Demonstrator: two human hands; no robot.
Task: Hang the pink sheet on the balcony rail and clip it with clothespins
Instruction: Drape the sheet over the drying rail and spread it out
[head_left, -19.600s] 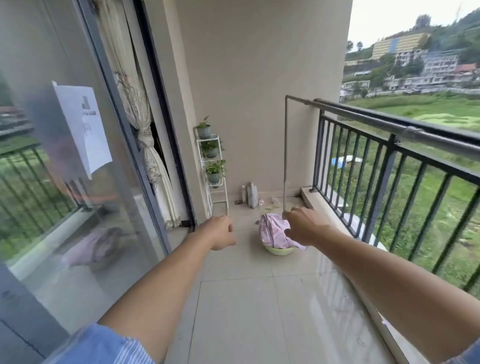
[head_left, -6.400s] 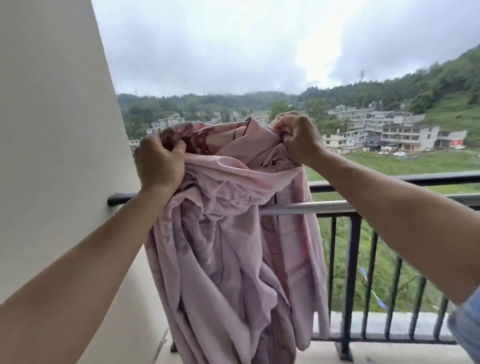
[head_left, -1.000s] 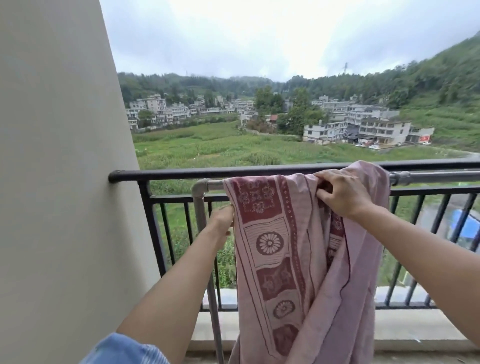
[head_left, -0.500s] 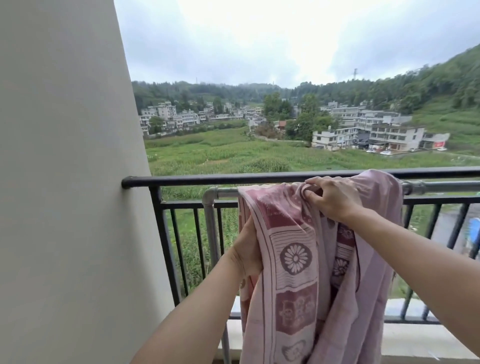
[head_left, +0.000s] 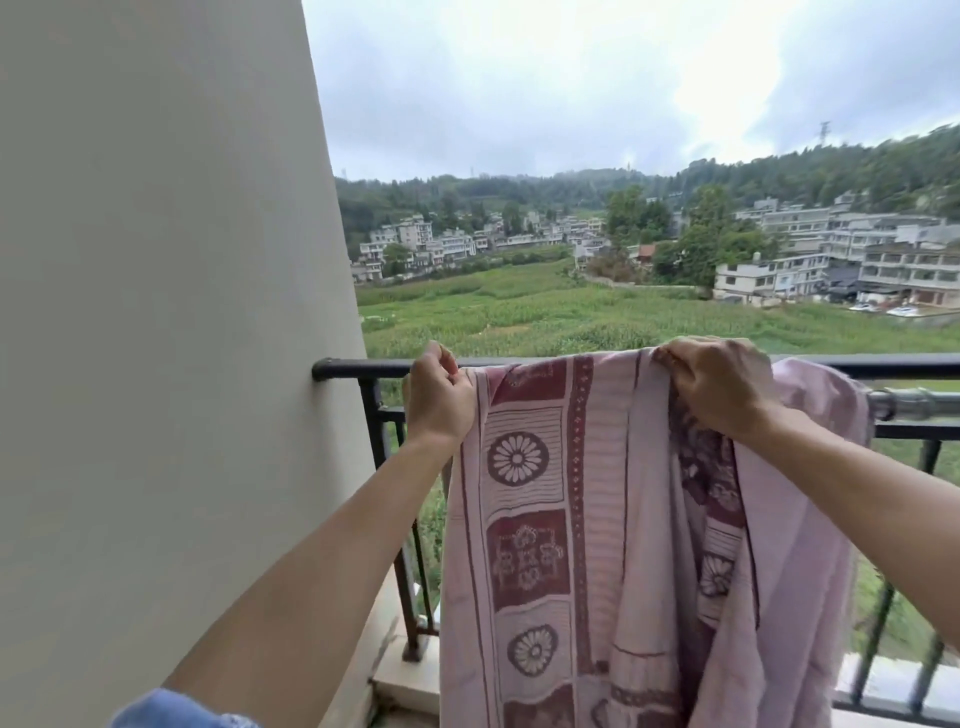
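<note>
left hand (head_left: 441, 400): pinched the top-left edge of the pink sheet (head_left: 597, 519)
right hand (head_left: 722, 384): gripped the bunched top edge
sheet: hung at the balcony rail (head_left: 363, 366), right part over the grey pipe (head_left: 914, 404)
risk: I judged it would slide off if released unclipped; I saw no clothespins

We have a single wide-angle view, worn on the person's head. It looks from the inner side of the black metal balcony rail (head_left: 363, 368) and faces straight out across it, nearly level rather than steeply down. We are close to the rail: the left hand (head_left: 439, 397) and right hand (head_left: 719, 387) reach in from the lower edge and hold the pink patterned cloth sheet (head_left: 571, 519) at the rail's top bar, mid-frame. Left of the rail, a plain beige wall (head_left: 156, 312) fills that side. Beyond the rail lie a green field (head_left: 519, 317), pale buildings and wooded hills.
</note>
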